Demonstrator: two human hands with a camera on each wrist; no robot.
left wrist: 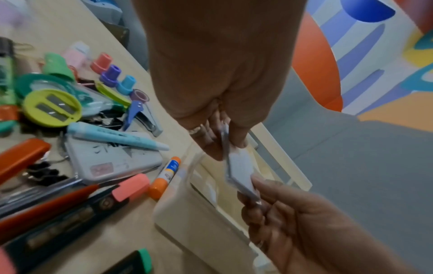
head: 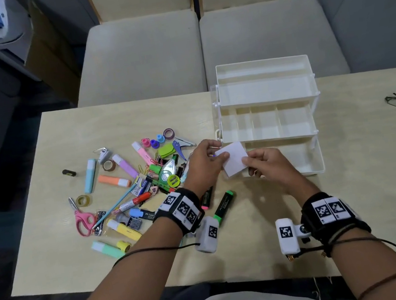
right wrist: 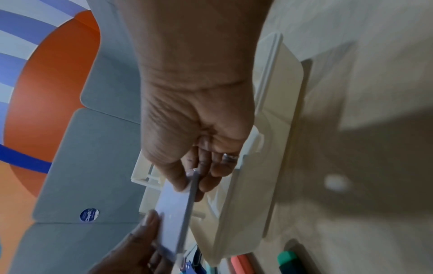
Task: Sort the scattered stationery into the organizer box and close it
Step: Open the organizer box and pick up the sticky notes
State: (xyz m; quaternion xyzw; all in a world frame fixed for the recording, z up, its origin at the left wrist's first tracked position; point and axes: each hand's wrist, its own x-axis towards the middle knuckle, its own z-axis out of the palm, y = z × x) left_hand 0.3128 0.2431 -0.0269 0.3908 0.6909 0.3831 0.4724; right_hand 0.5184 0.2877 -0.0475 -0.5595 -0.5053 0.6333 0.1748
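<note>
Both hands pinch a white pad: the right hand [head: 269,163] its near edge, the left hand [head: 202,161] its far corner, above the organizer box [head: 270,121], which stands open. Probably sticky notes. Next: lower it into a compartment; the stationery pile [head: 129,185] waits.

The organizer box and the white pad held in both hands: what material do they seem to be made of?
Organizer box: looks like rigid moulded plastic, cream, slightly glossy; thin walls, moulded dividers and clear side arms suggest it.
White pad: probably a stack of paper sheets, matte; the left wrist view shows a thin layered edge. The left hand and right hand pinch it at opposite corners, and it stays flat, so fairly stiff.
</note>
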